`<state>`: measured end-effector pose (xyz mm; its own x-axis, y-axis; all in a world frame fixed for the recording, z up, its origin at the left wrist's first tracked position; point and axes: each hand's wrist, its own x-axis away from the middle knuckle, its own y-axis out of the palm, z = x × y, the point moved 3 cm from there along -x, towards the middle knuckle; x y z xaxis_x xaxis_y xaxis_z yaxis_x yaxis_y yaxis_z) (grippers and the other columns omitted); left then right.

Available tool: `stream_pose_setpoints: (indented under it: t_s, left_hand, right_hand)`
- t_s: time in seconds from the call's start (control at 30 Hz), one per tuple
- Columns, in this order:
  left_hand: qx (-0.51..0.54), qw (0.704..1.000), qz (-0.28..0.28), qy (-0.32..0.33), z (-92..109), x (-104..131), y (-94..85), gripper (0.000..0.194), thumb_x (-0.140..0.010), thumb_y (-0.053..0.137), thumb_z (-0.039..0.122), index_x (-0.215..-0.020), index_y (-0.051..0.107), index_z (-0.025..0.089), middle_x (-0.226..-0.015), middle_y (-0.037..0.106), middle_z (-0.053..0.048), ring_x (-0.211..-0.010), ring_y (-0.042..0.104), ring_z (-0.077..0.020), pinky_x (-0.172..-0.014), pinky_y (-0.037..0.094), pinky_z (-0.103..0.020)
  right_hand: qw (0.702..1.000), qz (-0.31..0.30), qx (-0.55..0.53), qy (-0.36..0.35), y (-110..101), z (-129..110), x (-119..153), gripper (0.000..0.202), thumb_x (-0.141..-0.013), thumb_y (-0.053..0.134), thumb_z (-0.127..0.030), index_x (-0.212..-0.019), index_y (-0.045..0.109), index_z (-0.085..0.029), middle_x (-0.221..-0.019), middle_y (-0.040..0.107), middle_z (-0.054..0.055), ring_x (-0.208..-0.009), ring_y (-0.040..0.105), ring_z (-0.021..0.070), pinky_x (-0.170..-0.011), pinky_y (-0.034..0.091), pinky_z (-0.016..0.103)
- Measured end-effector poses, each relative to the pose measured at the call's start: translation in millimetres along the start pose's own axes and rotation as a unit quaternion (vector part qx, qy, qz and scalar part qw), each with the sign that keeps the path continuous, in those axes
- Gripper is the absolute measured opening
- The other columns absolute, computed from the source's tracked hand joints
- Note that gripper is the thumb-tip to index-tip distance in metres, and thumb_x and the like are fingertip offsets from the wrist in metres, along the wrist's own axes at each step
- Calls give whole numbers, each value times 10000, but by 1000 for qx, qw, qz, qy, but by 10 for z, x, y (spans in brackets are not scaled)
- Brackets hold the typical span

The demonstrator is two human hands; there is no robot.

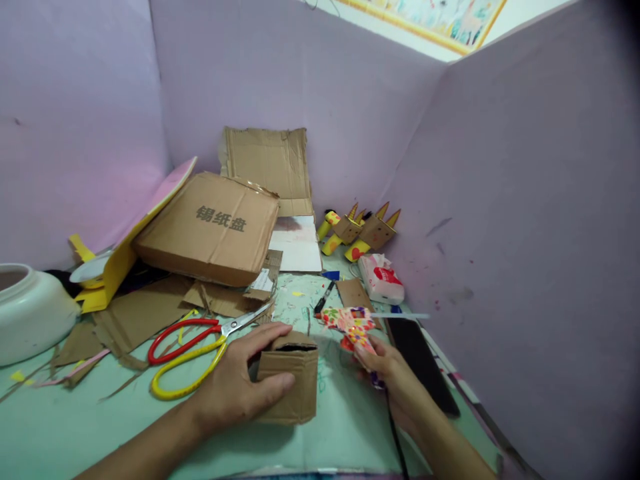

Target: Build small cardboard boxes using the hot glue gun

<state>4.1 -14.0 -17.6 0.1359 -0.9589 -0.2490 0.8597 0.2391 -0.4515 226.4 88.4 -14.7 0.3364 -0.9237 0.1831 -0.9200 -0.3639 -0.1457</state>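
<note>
My left hand [245, 377] is wrapped around a small brown cardboard box [295, 387] on the table, thumb across its near face and fingers over the top. A dark gap shows along the box's upper edge. In my right hand [387, 367] is a hot glue gun [350, 320] with a bright flowery pattern, its nozzle pointing left and a pale glue stick coming out of its back. The gun is apart from the box, a little above and to its right. Its black cord hangs down past my wrist. Red and yellow-handled scissors [200, 347] lie left of my left hand.
A large flat cardboard box [210, 230] leans on scraps [145, 313] at the left, by a white pot [35, 317]. Behind are horned cardboard figures [375, 233], a tissue pack [381, 279] and a black marker [325, 297]. A dark flat object [420, 363] lies at right.
</note>
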Motion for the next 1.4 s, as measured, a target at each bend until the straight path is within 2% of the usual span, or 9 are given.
stream_pose_setpoints:
  t_s: [0.13,0.27,0.4,0.47,0.57,0.73,1.1,1.27,1.4]
  left_hand:
    - [75,996,-1,-53,-36,-20,-21,551,-697,656,450,-1186,614,198,-1165,674,-70,-1022,647,-268,-898,528,-352]
    - [120,990,-12,-72,-42,-16,-25,534,-694,664,456,-1167,625,212,-1148,682,-57,-992,662,-266,-847,550,-320]
    - [102,991,-27,-84,-55,4,6,561,-683,674,475,-1182,620,222,-1189,662,-62,-1042,641,-277,-894,530,-333]
    - [88,991,-27,-93,-73,10,16,586,-685,661,504,-1196,611,222,-1212,649,-69,-1060,631,-283,-921,516,-347]
    - [68,993,-29,-88,-84,7,12,596,-692,645,513,-1216,593,233,-1246,628,-69,-1100,604,-292,-966,484,-374]
    - [104,990,-34,-94,-61,-25,3,549,-706,637,509,-1181,596,238,-1237,627,-63,-1107,594,-287,-930,504,-350]
    - [85,977,18,-193,-90,-82,21,481,-814,498,571,-1120,643,230,-1171,678,-53,-1138,591,-280,-991,475,-363]
    - [76,976,51,-199,-112,-101,13,490,-775,540,604,-1051,678,224,-1248,633,-52,-1232,511,-305,-1071,386,-409]
    - [169,957,20,-234,-127,-119,45,518,-756,552,628,-1070,647,229,-1052,717,-50,-977,659,-281,-837,552,-352]
  right_hand:
    - [999,15,42,-4,184,56,-243,255,-710,627,-383,-714,679,-133,-498,478,-41,-470,400,98,-458,274,214]
    - [990,22,137,-27,152,13,-292,287,-721,634,-444,-646,715,-179,-525,568,-4,-555,522,165,-501,320,239]
    - [915,131,358,-135,92,-89,-142,300,-742,616,-480,-755,757,-216,-830,705,99,-846,615,304,-704,455,369]
    - [933,133,280,-183,144,-113,-41,358,-752,622,-491,-932,739,-204,-1031,696,130,-965,616,310,-837,473,411]
    - [980,-41,81,-179,371,-107,61,683,-673,658,-646,-1223,594,-247,-1238,634,114,-1070,621,287,-907,497,394]
    - [974,-146,-24,-172,678,-98,83,742,-563,736,-657,-1190,595,-286,-1199,659,88,-1064,638,298,-891,519,381]
    - [991,34,45,-122,935,307,42,468,-774,593,-471,-1189,601,-255,-1214,650,79,-1113,601,293,-954,476,373]
    - [996,6,-42,-79,958,315,-58,456,-723,632,-481,-1107,628,-236,-1094,695,87,-983,661,280,-859,527,356]
    - [991,20,-130,-36,990,352,-93,458,-663,709,-460,-1053,626,-235,-1013,713,89,-932,675,272,-806,542,339]
